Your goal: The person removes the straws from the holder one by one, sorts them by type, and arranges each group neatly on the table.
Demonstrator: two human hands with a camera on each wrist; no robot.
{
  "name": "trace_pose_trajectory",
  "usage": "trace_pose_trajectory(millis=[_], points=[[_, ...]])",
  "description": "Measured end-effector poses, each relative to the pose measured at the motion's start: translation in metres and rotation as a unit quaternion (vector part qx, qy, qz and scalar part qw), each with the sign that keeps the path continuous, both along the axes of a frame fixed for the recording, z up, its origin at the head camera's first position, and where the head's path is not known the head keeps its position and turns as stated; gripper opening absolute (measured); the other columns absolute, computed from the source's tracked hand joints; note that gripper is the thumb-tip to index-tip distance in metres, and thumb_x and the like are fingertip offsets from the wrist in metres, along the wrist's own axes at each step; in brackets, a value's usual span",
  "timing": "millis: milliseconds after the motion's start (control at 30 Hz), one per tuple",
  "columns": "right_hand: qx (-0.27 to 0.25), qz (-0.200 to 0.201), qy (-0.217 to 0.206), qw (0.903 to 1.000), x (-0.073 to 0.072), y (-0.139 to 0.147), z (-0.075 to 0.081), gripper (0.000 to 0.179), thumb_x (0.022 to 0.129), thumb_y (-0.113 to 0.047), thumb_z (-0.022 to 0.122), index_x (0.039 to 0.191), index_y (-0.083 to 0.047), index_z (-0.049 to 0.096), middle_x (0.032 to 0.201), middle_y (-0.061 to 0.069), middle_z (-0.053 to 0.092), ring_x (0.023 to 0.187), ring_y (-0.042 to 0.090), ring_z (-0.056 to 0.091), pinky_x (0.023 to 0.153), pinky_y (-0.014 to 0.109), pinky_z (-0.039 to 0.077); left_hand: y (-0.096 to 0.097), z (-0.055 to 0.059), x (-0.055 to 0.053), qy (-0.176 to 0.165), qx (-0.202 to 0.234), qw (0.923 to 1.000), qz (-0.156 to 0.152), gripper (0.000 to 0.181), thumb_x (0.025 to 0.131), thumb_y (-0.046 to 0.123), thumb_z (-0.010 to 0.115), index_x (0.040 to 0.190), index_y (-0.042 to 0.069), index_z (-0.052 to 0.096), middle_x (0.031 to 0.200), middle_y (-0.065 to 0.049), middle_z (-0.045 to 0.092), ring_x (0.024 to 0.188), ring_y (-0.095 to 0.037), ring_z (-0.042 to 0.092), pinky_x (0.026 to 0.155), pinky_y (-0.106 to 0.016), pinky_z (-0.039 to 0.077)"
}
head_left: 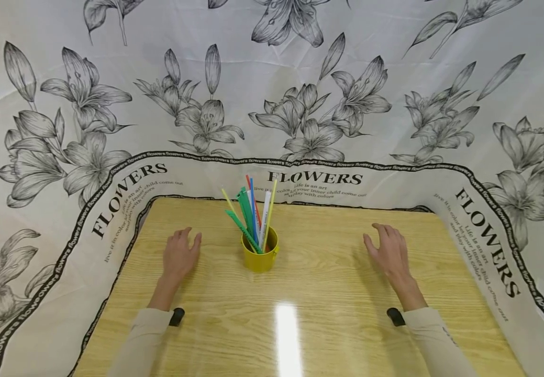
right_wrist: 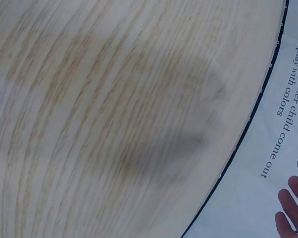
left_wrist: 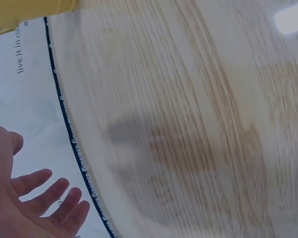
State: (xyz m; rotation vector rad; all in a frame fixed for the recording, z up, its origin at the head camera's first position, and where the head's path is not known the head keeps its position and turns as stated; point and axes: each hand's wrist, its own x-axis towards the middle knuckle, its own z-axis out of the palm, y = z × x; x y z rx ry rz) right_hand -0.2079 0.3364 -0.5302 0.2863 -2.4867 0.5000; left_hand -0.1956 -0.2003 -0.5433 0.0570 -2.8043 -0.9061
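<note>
A yellow bucket (head_left: 259,261) stands on the wooden table (head_left: 319,283), between the two hands and toward the back. Out of it lean several thin strips or sticks, among them a green strip (head_left: 244,231), a blue stick (head_left: 255,209), a white strip (head_left: 266,220) and a yellow stick (head_left: 270,212). To the bucket's left is my left hand (head_left: 180,255), its fingers spread and loosely bent, holding nothing. On the right side my right hand (head_left: 388,253) is likewise relaxed over the tabletop, with nothing in it. Both hands are apart from the bucket.
A white curtain (head_left: 234,78) printed with flowers and text surrounds the back and both sides of the table. Its black border (head_left: 370,208) runs along the table's back edge. A bright reflection shows on the near tabletop. Dark bands circle both wrists.
</note>
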Motion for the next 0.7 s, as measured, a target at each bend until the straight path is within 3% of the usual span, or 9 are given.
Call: trace_pose_trajectory(millis=[167,400,700], points=[[-0.009,0.005,0.000,1.0000,-0.001,-0.008,0.003,0.036,0.091,-0.009,0.075,0.118,0.012,0.065,0.111,0.033,0.065,0.103,0.052,0.060,0.092,0.067,0.045,0.008,0.003,0.001,-0.037,0.036,0.9987,-0.001,0.055,0.109,0.035,0.048,0.144,-0.008,0.050,0.141,-0.035,0.049,0.129,-0.053,0.046,0.099,-0.066,0.045],[-0.020,0.013,0.001,0.9997,-0.003,-0.023,0.007,0.035,0.091,-0.009,0.075,0.118,0.011,0.066,0.110,0.032,0.066,0.103,0.052,0.060,0.091,0.067,0.046,0.021,0.007,0.004,-0.016,0.097,0.9952,-0.002,0.050,0.108,0.029,0.054,0.140,-0.009,0.055,0.135,-0.031,0.055,0.123,-0.048,0.052,0.097,-0.060,0.048],[-0.031,0.036,0.017,0.9987,-0.007,-0.042,0.011,0.036,0.090,-0.009,0.077,0.118,0.011,0.066,0.111,0.031,0.066,0.102,0.051,0.061,0.091,0.065,0.047,0.039,0.014,0.008,-0.012,0.214,0.9768,-0.008,0.045,0.107,0.024,0.057,0.139,-0.009,0.055,0.131,-0.029,0.057,0.115,-0.043,0.056,0.094,-0.055,0.051]])
